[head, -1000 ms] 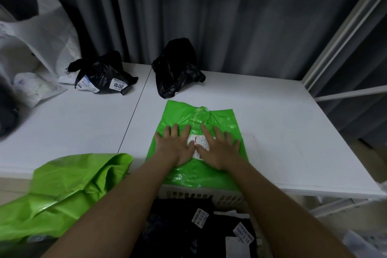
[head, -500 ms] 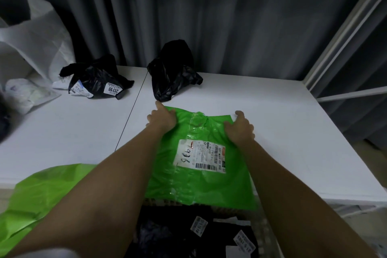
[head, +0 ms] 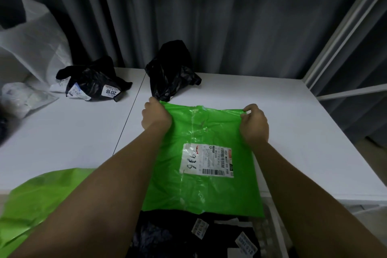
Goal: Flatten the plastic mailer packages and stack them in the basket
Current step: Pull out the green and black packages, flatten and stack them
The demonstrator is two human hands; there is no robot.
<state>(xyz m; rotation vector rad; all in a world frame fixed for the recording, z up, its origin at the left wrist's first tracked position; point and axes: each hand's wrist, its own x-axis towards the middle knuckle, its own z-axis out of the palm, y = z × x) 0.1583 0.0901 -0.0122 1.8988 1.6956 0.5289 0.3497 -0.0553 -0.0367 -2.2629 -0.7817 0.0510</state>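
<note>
Head view: your left hand [head: 156,116] and right hand [head: 254,124] moved off the label to 12 o'clock, each now pinching a far corner of the flat green plastic mailer [head: 201,159]. Pressing's done; looks ready to drag into the white basket [head: 272,228] at 6. White table [head: 303,132], grey curtain [head: 230,16] behind.

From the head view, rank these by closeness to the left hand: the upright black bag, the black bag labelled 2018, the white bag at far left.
Measured from the left hand, which grips the green mailer:
1. Upright black bag, just behind the hand.
2. Black bag labelled 2018, farther left on the table.
3. White bag, at the far left edge.
</note>
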